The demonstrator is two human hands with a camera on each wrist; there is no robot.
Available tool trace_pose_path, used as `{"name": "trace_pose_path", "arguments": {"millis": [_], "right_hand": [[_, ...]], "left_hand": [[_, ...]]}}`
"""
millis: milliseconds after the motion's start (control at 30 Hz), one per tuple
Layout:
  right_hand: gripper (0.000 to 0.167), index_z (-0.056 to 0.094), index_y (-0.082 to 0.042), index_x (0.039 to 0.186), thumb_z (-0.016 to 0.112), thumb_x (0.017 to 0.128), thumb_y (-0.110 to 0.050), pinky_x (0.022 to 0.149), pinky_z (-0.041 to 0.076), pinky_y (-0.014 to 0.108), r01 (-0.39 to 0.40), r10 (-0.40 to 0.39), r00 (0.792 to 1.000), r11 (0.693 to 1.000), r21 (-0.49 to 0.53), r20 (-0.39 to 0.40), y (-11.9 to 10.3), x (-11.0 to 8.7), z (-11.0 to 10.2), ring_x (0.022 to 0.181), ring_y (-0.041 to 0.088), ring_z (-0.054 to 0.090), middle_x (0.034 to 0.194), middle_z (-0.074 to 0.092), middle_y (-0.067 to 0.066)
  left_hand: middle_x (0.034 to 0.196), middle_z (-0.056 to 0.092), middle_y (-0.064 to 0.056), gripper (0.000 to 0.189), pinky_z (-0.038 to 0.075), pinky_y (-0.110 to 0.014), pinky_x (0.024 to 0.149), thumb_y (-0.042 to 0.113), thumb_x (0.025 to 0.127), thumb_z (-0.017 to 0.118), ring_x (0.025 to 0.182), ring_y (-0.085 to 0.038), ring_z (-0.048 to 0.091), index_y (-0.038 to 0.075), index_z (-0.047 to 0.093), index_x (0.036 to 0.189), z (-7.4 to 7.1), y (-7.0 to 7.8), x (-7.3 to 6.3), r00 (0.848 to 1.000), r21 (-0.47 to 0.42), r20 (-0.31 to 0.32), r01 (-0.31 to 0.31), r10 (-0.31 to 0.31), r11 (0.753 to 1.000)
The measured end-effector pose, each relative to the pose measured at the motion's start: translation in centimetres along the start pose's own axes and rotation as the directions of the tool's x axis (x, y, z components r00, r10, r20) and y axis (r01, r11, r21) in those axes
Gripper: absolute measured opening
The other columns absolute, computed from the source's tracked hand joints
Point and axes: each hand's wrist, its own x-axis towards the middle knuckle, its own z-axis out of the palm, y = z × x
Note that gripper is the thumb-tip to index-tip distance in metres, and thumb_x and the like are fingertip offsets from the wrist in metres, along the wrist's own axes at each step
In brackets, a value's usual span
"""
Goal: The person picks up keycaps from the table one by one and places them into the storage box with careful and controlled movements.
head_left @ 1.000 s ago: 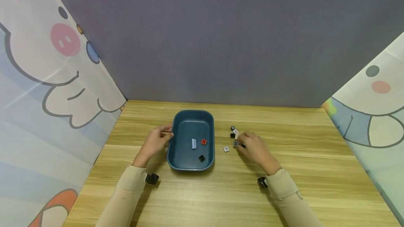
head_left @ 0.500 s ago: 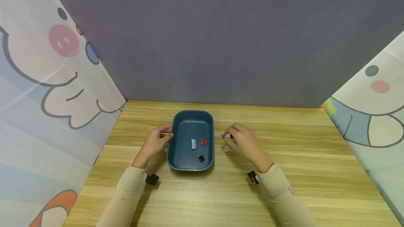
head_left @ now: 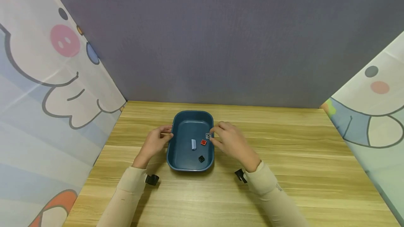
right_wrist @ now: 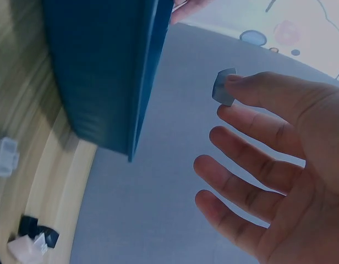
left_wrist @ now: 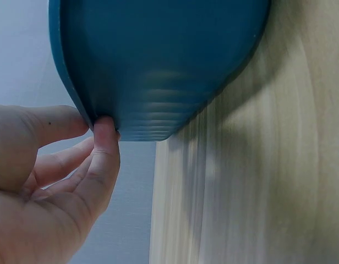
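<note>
My left hand point(head_left: 153, 144) pinches the left rim of a dark blue tray point(head_left: 186, 129), thumb and forefinger across the edge in the left wrist view. My right hand point(head_left: 233, 143) is at the tray's right rim, holding a grey keycap point(right_wrist: 224, 87) between thumb and forefinger. Its other fingers spread loosely. From the head view, that keycap appears over the inside of the tray with its hollow underside up. On the tray floor lie a long light blue keycap point(head_left: 194, 144), a red keycap point(head_left: 203, 142) and a black keycap point(head_left: 201, 158).
A white keycap point(right_wrist: 5, 157) lies on the wooden table point(head_left: 300, 157) beside the tray. Several black and pale keycaps point(right_wrist: 26, 248) sit in a cluster farther along; my right hand hides them in the head view. A grey panel point(head_left: 221, 45) stands behind the table.
My right hand has picked the grey keycap out of the cluster on the table and moved left with it to the tray's right rim. The left hand and the tray have stayed put.
</note>
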Motion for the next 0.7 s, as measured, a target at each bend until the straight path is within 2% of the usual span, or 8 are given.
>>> {"name": "trace_pose_path", "arguments": {"millis": [400,700], "right_hand": [[0.023,0.073,-0.008,0.108,0.079,0.089,-0.020,0.082,0.052,0.036,0.039,-0.039,0.999,0.999,0.022,-0.024,-0.68,0.42,0.22,0.093,0.021,0.061,0.105,0.065,0.004],[0.023,0.073,-0.006,0.107,0.080,0.088,-0.017,0.084,0.053,0.041,0.003,-0.002,1.000,1.000,0.027,-0.031,0.15,0.23,-0.23,0.099,0.026,0.062,0.109,0.066,0.008]], "left_hand": [[0.119,0.065,-0.024,0.039,0.053,-0.050,0.090,0.008,0.099,0.064,0.105,-0.039,0.064,-0.004,0.059,0.135,-0.07,0.01,-0.10,1.000,-0.010,0.019,0.019,-0.019,1.000],[0.120,0.065,-0.024,0.040,0.054,-0.050,0.088,0.010,0.099,0.064,0.103,-0.039,0.065,-0.003,0.058,0.136,-0.12,0.06,0.01,1.000,-0.010,0.025,0.017,-0.016,1.000]]}}
